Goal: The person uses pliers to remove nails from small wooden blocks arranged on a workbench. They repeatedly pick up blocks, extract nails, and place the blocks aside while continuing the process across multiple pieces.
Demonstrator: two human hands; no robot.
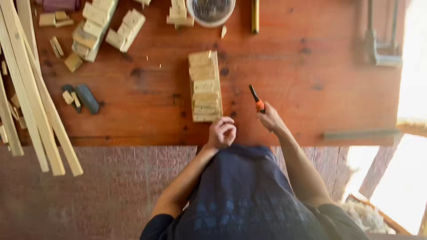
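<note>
A row of several pale wooden blocks (204,86) lies on the reddish wooden workbench (289,66), running away from me. My left hand (221,132) is curled at the near end of the row, fingers closed; whether it holds a small piece I cannot tell. My right hand (269,118) is to the right of the row and grips a small tool with an orange and black handle (255,98), pointing up and away from me.
Long wooden slats (31,89) lean over the bench's left edge. More block stacks (95,26) lie at the far left, with a dark sharpening-stone-like piece (86,98). A white bowl (211,11) and a metal clamp (378,44) are at the back.
</note>
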